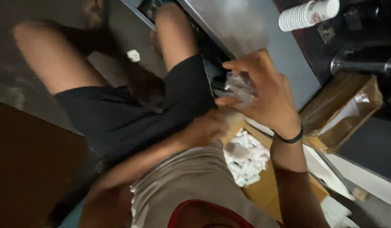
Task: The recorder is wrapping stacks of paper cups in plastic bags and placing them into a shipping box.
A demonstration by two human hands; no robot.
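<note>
My right hand (267,95), with a black band on its wrist, is raised over my lap and pinches a crumpled piece of clear plastic wrap (242,88) between thumb and fingers. My left hand (208,126) is blurred; it sits just below, against the tan flap (234,122) of an open cardboard box (267,190). The box holds several small white packets (246,158). Whether the left hand grips the flap is unclear. My legs in black shorts (119,114) stretch away across the dark floor.
A grey metal panel (246,29) runs along behind the hands. A stack of paper cups (307,13) lies at the top right, above a metal pipe (364,65). A second cardboard box with a plastic liner (343,112) stands at right. A white scrap (133,55) lies on the floor.
</note>
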